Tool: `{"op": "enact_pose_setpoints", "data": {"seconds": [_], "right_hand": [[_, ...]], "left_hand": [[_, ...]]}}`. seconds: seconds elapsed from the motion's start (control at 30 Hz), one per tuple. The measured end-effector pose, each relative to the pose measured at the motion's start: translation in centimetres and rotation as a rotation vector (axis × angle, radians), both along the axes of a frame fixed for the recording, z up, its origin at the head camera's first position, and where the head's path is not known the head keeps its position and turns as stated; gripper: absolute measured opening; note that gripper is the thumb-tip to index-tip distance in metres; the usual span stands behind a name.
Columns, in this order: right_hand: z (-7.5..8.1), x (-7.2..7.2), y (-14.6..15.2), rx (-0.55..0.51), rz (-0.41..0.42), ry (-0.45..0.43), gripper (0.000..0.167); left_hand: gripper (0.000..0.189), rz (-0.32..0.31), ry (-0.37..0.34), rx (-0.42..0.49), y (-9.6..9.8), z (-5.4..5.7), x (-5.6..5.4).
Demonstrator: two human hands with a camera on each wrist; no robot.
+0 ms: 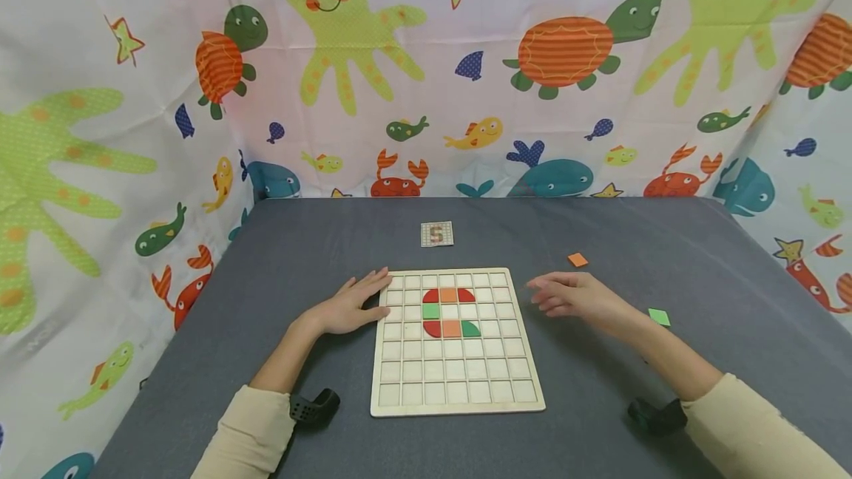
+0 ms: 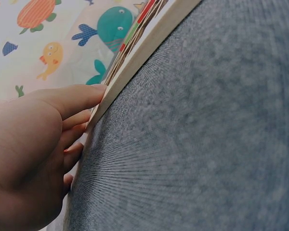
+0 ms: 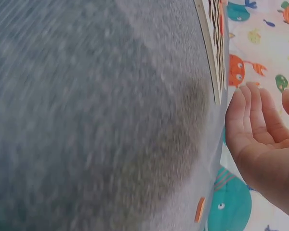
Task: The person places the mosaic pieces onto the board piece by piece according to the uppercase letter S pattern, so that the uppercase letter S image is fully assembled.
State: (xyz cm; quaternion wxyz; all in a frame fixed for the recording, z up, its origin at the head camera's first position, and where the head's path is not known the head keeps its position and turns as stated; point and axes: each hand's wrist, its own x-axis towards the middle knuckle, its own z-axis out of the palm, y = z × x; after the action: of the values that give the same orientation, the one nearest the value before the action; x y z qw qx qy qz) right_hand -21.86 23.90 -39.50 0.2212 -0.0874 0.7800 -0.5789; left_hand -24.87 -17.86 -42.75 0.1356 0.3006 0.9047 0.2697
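Observation:
A pale wooden grid board (image 1: 455, 370) lies on the table with coloured tiles in its upper cells. Red rounded pieces flank an orange square (image 1: 449, 295) in one row. Below them is a light green square (image 1: 430, 311), then a row with a red rounded piece, an orange square and a dark green rounded piece (image 1: 470, 329). My left hand (image 1: 351, 304) rests at the board's left edge, its thumb and fingertips touching the rim (image 2: 116, 85). To the right of the board, my right hand (image 1: 577, 300) hovers with loosely bent fingers (image 3: 253, 113), holding nothing.
A small card (image 1: 436, 234) with a grid pattern lies beyond the board. One loose orange tile (image 1: 577, 260) is beyond my right hand, and a light green tile (image 1: 659, 317) lies beside my right forearm. A printed curtain (image 1: 399, 35) rises behind the grey table (image 1: 319, 235).

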Motion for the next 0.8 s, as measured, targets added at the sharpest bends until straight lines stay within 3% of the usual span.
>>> {"op": "enact_pose_setpoints", "data": {"seconds": [0.8], "right_hand": [[1.2, 0.5, 6.2, 0.072, -0.109, 0.03, 0.06]], "left_hand": [[0.067, 0.002, 0.004, 0.003, 0.0, 0.0, 0.1]]}}
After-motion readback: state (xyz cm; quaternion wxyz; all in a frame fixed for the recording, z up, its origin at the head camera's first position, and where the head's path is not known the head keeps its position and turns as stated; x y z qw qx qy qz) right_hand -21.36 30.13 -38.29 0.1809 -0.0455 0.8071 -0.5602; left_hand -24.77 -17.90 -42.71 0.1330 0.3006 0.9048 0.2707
